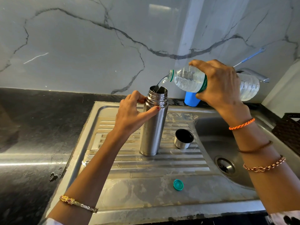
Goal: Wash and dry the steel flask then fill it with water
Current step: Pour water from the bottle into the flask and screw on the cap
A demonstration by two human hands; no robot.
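Water is being poured from a bottle (215, 82), gripped by the right hand (219, 83), into the flask (153, 122) upright on the drainboard (146, 176), steadied below the neck by the left hand (133, 109); rigid, slick, heavier when filled

Single view, head-worn wide-angle camera. Looks forward and steeply down onto the ribbed stainless-steel sink drainboard (146, 161), close range. Both forearms enter from the lower frame edge. Veined grey marble backsplash (81, 46) fills the upper half; edges show lens curvature.
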